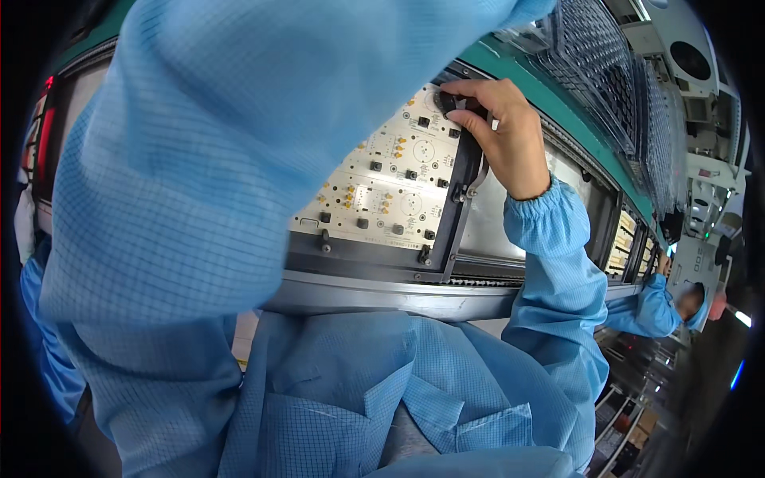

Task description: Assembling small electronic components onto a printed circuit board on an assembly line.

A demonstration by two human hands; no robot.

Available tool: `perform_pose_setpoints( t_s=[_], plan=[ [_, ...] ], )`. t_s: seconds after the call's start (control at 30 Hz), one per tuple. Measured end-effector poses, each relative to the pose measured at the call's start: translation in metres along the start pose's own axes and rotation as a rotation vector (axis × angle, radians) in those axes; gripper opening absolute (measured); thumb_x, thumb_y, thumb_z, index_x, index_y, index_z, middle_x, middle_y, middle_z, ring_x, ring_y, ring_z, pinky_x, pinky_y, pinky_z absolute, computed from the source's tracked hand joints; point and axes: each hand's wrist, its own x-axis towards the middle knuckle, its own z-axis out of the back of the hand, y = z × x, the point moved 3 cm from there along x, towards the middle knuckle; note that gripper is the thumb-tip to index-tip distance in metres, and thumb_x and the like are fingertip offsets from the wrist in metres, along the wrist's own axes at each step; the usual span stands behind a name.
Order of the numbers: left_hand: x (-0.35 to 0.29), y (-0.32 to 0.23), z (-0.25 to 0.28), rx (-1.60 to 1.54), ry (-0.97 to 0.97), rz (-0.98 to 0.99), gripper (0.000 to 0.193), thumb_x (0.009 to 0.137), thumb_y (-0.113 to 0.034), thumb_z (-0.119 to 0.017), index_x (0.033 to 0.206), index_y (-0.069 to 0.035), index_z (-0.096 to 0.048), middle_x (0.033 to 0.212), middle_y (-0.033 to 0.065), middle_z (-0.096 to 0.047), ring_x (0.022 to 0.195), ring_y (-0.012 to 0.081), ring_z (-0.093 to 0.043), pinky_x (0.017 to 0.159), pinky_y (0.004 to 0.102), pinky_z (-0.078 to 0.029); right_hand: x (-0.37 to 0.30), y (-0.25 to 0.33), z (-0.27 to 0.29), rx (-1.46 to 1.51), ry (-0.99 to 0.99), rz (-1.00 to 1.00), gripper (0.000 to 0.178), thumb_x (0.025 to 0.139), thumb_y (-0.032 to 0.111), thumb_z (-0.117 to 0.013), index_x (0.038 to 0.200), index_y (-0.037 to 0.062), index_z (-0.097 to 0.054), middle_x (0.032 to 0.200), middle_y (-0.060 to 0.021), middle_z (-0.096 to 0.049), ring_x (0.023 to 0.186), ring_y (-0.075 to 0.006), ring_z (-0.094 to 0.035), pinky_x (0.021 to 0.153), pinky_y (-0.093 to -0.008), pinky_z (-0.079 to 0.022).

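Okay so, right hand [514, 131] fingers [473, 122] barely apart, pinching a black part [447, 102] | it's over the cream circuit board [411, 204]'s 1 o'clock corner | left hand's out of shot, can't tell

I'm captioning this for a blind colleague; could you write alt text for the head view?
A person's right hand pinches a small dark part at the upper right of a white circuit board panel in a black frame. A blue left sleeve hides much of the scene; the left hand is out of view.
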Motion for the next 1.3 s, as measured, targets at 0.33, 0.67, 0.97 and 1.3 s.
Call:
perform_pose_setpoints(
  t_s=[0.33,0.67,0.97,1.3],
  plan=[
    [-0.034,0.062,-0.085,-1.932,0.25,-0.541,0.028,0.092,-0.009,-0.056,0.117,-0.001,-0.045,0.099,0.0089,-0.057,0.087,0.0152,-0.06,0.086,0.0284,-0.055,0.012,0.009,0.007,-0.135,0.125,0.052,0.028,0.073,0.006,-0.072,0.101,0.0072,-0.069,0.084,-0.0091,-0.064,0.076,-0.0231,-0.057,0.071,-0.0324,-0.047],
    [-0.113,0.045,-0.117,-1.526,0.109,-0.181,0.037,0.086,-0.01,-0.065,0.117,0.003,-0.05,0.101,0.0131,-0.062,0.092,0.0176,-0.062,0.085,0.0253,-0.051,0.003,0.002,0.01,-0.273,0.206,0.02,0.031,0.073,0.008,-0.073,0.104,0.0057,-0.067,0.088,-0.0095,-0.061,0.08,-0.0223,-0.059,0.072,-0.0308,-0.048],
    [-0.141,-0.002,-0.174,-0.585,-0.549,-0.252,0.027,0.076,-0.012,-0.072,0.102,-0.008,-0.065,0.096,0.0061,-0.066,0.096,0.0243,-0.059,0.089,0.0361,-0.045,0.008,-0.018,0.055,-0.24,-0.064,0.029,0.03,0.081,0.013,-0.07,0.11,0.0079,-0.066,0.096,-0.0053,-0.065,0.081,-0.0145,-0.059,0.07,-0.0283,-0.048],
    [-0.142,0.001,-0.161,-0.513,-0.527,-0.312,0.027,0.074,-0.013,-0.074,0.1,-0.01,-0.067,0.091,0.0027,-0.067,0.095,0.02,-0.057,0.095,0.0357,-0.039,-0.028,-0.182,0.162,-0.555,-0.302,-0.335,0.037,0.091,0.037,-0.058,0.118,0.0124,-0.064,0.106,-0.0168,-0.067,0.092,-0.0252,-0.066,0.081,-0.0326,-0.05]
  ],
)
